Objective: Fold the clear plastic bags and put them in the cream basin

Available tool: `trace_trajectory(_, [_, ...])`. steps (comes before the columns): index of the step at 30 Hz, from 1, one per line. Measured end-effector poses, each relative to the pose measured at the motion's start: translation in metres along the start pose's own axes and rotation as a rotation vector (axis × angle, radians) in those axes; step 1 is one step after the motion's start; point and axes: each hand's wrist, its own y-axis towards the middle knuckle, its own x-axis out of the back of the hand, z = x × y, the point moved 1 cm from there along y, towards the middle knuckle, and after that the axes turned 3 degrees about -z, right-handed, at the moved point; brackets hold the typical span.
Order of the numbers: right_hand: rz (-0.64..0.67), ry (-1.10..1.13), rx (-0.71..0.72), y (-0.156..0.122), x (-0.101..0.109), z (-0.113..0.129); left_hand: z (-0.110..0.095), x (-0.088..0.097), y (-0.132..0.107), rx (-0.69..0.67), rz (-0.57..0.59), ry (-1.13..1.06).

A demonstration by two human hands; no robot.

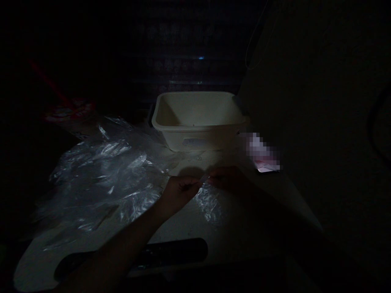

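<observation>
In dim light, my left hand [179, 193] pinches the upper edge of a clear plastic bag [210, 207] between thumb and fingers. My right hand [227, 178], mostly in shadow, closes on the same edge just to the right. The fingertips of both hands are nearly together. Below them the crinkled plastic hangs or rests over the pale tabletop [183, 221]; I cannot tell which. A large heap of clear plastic bags [106, 175] spreads over the left side, beside my left forearm.
A cream plastic tub [198, 140] stands beyond my hands. At the right edge lies a bright, pixelated item [264, 156]. A cup-like container [77, 118] with a red straw-like stick [49, 79] is at the left. A long dark slot or object [177, 250] lies near the front edge.
</observation>
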Motion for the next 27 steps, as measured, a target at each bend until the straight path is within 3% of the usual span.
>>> trace_trajectory(10, [0.073,-0.075,0.025,-0.002,-0.006,0.001,0.0,-0.001,0.001,-0.001,-0.078,-0.023])
trace_trajectory(20, [0.106,-0.089,0.015,-0.002,-0.001,-0.005,0.0,0.007,0.004,0.047,-0.314,-0.057])
trace_trajectory(27, [0.025,-0.046,0.014,-0.001,0.005,-0.012,-0.001,0.011,0.003,0.059,-0.438,-0.107])
